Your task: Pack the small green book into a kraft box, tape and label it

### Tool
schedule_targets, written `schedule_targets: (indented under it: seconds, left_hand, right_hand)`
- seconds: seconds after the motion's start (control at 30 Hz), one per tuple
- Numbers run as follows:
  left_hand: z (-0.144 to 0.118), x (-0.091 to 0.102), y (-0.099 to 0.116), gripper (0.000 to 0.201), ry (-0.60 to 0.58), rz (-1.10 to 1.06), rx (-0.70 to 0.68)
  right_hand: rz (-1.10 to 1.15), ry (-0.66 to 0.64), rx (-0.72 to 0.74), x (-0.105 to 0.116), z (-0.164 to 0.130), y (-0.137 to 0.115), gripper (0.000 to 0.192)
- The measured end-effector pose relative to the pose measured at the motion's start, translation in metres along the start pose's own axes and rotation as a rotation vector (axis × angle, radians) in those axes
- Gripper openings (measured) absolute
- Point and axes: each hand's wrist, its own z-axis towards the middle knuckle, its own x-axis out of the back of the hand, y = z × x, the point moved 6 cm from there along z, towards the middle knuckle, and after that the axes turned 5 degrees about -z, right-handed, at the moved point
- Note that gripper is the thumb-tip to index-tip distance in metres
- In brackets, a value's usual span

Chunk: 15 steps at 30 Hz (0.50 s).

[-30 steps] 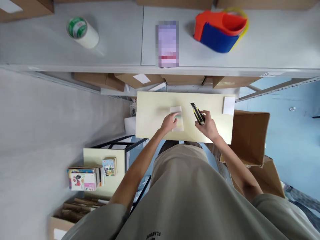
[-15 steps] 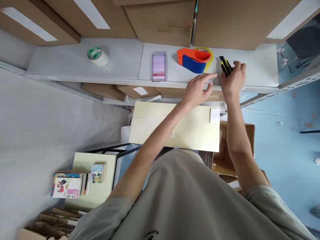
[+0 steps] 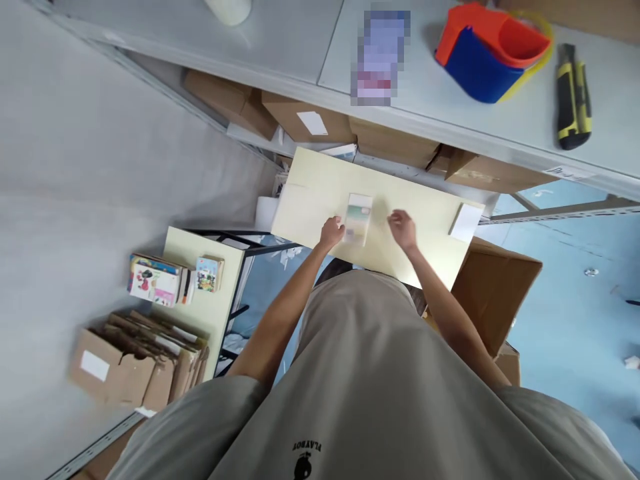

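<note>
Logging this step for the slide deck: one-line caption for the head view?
Left hand touching a small packet on the pale table, right hand empty beside it; utility knife on the shelf.

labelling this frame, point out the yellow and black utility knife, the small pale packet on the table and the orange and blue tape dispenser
yellow and black utility knife (image 3: 573, 97), head view, middle of its handle
small pale packet (image 3: 359, 218), head view, centre of its top face
orange and blue tape dispenser (image 3: 480, 67), head view, blue side panel

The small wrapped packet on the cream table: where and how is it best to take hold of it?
The small packet lies flat on the cream table, long axis running away from the person. Probably best pinched across its two long edges from above. The left hand already touches its near left corner; the right hand is empty beside its right edge, apart from it.
</note>
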Motion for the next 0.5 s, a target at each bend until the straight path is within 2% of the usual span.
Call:
schedule_targets:
  seconds: [0.03,0.07,0.1,0.17,0.37,0.5]
  left_hand:
    - [0.000,-0.001,-0.015,0.047,-0.012,-0.001,0.021]
    - [0.000,-0.003,-0.025,0.049,-0.031,-0.006,0.034]
    - [0.002,-0.007,-0.031,0.051,-0.053,-0.014,0.038]
    - [0.007,-0.018,-0.035,0.054,-0.095,-0.040,0.031]
    - [0.018,-0.043,-0.036,0.060,-0.171,-0.126,0.016]
    - [0.014,-0.042,-0.034,0.053,-0.210,-0.199,0.008]
  right_hand:
    - [0.002,-0.127,-0.133,-0.036,-0.007,0.010,0.027]
    - [0.000,-0.176,-0.184,-0.061,-0.011,0.013,0.029]
    - [-0.003,-0.204,-0.228,-0.081,-0.013,0.015,0.029]
    - [-0.009,-0.207,-0.264,-0.103,-0.008,0.015,0.029]
    - [-0.029,-0.209,-0.297,-0.125,0.009,0.008,0.026]
    - [-0.029,-0.218,-0.237,-0.125,0.008,-0.004,0.015]
